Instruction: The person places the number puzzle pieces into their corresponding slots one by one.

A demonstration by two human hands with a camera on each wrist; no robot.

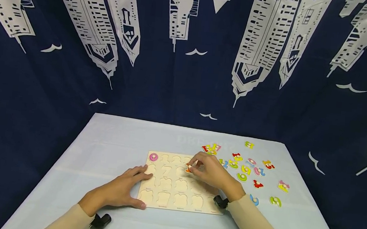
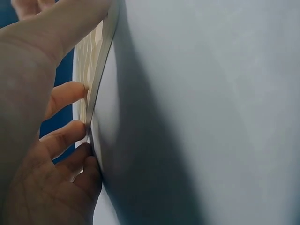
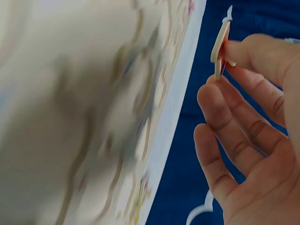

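Observation:
A pale wooden puzzle board (image 1: pixel 173 178) with rows of shaped recesses lies on the table. In its top left recess sits a pink ring-shaped piece (image 1: pixel 153 157). My left hand (image 1: pixel 119 189) rests at the board's left side, fingers spread along the edge and thumb by the lower corner; the left wrist view shows its fingertips at the board's rim (image 2: pixel 96 84). Between thumb and fingertips my right hand (image 1: pixel 210 170) pinches a small orange puzzle piece (image 1: pixel 188 168) over the upper right of the board. That piece (image 3: pixel 219 44) appears edge-on in the right wrist view.
Several coloured number pieces lie scattered right of the board, among them a red one (image 1: pixel 258 184), a green one (image 1: pixel 275 201) and a blue one (image 1: pixel 254 200). A few overlap in a cluster (image 1: pixel 211 148) behind the right hand. A dark patterned cloth (image 1: pixel 173 84) hangs behind the white table (image 1: pixel 119 134).

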